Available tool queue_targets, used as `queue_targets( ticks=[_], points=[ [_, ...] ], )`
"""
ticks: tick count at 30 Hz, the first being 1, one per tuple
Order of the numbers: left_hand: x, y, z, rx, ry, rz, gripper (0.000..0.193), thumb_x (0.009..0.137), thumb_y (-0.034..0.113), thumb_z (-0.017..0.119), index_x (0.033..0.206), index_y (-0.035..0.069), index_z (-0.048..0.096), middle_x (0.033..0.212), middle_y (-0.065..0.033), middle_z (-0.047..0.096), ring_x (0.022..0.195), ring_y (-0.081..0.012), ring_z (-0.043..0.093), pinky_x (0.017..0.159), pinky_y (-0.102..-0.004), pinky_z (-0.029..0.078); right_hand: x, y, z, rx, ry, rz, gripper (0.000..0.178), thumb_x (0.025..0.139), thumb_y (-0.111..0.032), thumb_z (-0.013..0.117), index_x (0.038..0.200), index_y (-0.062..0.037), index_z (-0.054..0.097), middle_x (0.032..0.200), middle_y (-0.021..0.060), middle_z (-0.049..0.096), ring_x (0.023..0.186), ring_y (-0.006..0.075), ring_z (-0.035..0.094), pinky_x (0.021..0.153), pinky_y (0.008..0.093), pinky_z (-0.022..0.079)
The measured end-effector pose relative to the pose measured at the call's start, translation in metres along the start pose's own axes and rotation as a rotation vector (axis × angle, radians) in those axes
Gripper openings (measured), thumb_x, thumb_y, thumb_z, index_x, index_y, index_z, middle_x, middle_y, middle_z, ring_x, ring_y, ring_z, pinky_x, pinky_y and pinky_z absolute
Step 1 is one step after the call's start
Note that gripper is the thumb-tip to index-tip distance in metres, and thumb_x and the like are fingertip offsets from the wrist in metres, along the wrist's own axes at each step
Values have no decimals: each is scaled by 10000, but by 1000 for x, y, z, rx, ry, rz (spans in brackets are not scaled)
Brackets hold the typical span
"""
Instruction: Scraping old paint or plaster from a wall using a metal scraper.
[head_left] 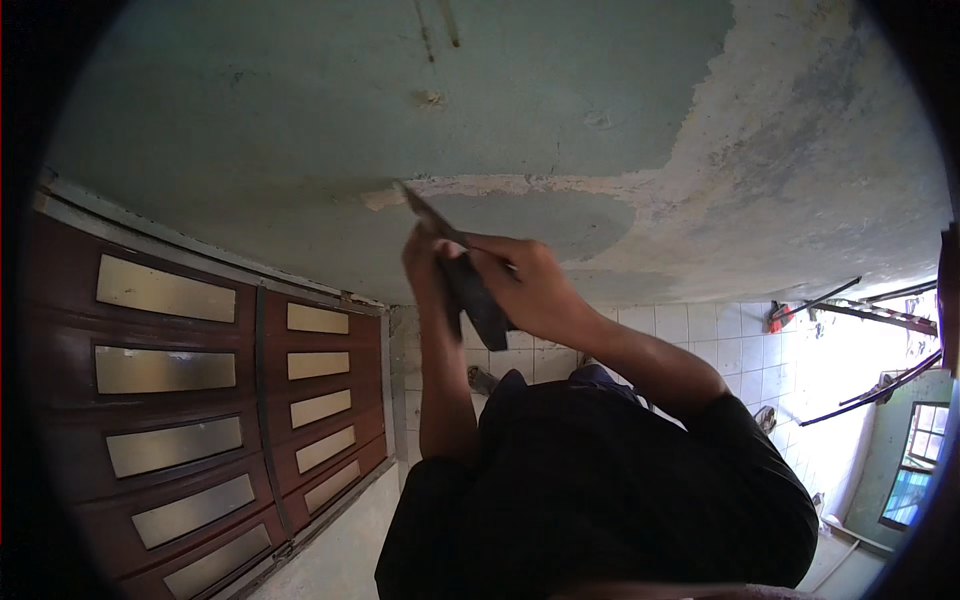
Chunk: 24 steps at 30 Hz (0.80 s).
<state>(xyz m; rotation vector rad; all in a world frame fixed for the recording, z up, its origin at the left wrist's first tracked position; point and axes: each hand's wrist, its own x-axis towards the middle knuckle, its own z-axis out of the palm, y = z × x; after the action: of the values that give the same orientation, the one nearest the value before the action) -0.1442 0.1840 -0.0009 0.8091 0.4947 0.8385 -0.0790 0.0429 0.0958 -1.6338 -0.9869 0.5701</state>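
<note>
A long, flat, dark tool with a narrow pointed end [432, 216] slants up to the pale green wall [500, 110]. Its exact kind I cannot make out. The tip is at, or just in front of, a strip of stripped paint [480, 185] that runs across the wall. My right hand [525, 285] is closed around the tool's middle, from the right side. Close beside it, my left hand [428, 265] is closed on the tool nearer the tip; its fingers are partly hidden and blurred. The wide dark lower end [480, 305] sticks out below both hands.
Brown panelled doors [265, 400] with pale glass panes stand on the left. Bare plaster [760, 170] shows on the wall at right. White floor tiles [690, 322] lie below. At far right are a red object [778, 317], dark poles [870, 400] and a window [920, 465].
</note>
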Motion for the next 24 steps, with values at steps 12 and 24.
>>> queue_targets(
  ticks=[12, 24],
  points=[
    [-10, -31, 29, 132, -79, 7, 344, 1012, 367, 664, 836, 80, 593, 651, 37, 476, 586, -72, 454, 537, -257, 350, -18, 11, -32, -34, 62, 69, 299, 1032, -119, 535, 1264, 15, 667, 704, 47, 587, 647, 77, 535, 580, 292, 459],
    [-20, -29, 52, 47, -57, 77, 324, 1052, 353, 609, 844, 109, 566, 670, 64, 446, 595, -43, 388, 557, -242, 308, -26, -5, -54, -91, 42, 92, 296, 1000, -129, 580, 1219, 35, 693, 759, 184, 669, 691, 123, 602, 659, 324, 506]
  ],
)
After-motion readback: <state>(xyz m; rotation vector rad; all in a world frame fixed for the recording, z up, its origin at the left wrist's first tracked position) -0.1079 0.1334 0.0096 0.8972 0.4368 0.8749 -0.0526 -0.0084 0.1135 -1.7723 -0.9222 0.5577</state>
